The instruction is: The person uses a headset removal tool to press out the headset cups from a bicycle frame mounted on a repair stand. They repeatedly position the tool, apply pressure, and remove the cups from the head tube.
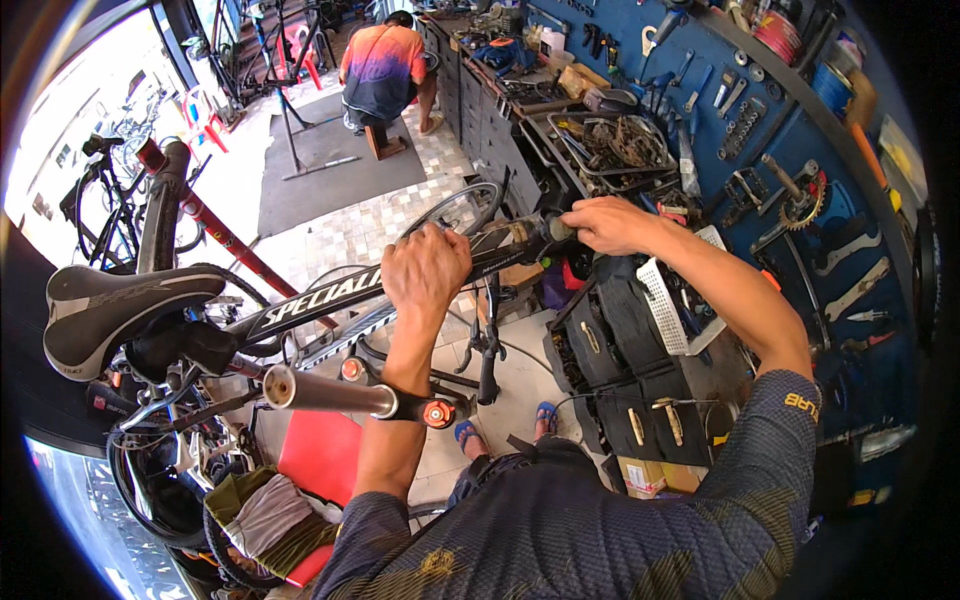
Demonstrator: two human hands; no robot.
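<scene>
Head view: a black bicycle frame (325, 300) with pale lettering extends diagonally across the middle of the work area, from the saddle (130, 310) at the left to the front end of the frame beside the workbench. The left hand (425, 265) is positioned over the tube, forward of its middle; its fingers are curled into a closed grip around the frame. The right hand (605, 225) is located at the front end of the frame; its thumb and fingers are narrow, set close together against that end, and whether they pinch a small part cannot be told. A silver tube (330, 390) crosses the left forearm in the view, adjoining a dark fitting with an orange cap (438, 413). A red post (240, 250) stands behind the frame, near the saddle. To the right, a white perforated basket (665, 300) is placed below the right forearm, beside black storage bags (610, 340). Beyond the right hand, a metal tray (645, 172) of parts rests on the bench, below a blue tool board (715, 50). At lower left, folded cloths (265, 520) lie on a red seat (320, 450). A co-worker (385, 70) crouches at the far edge of a dark mat (330, 185).
</scene>
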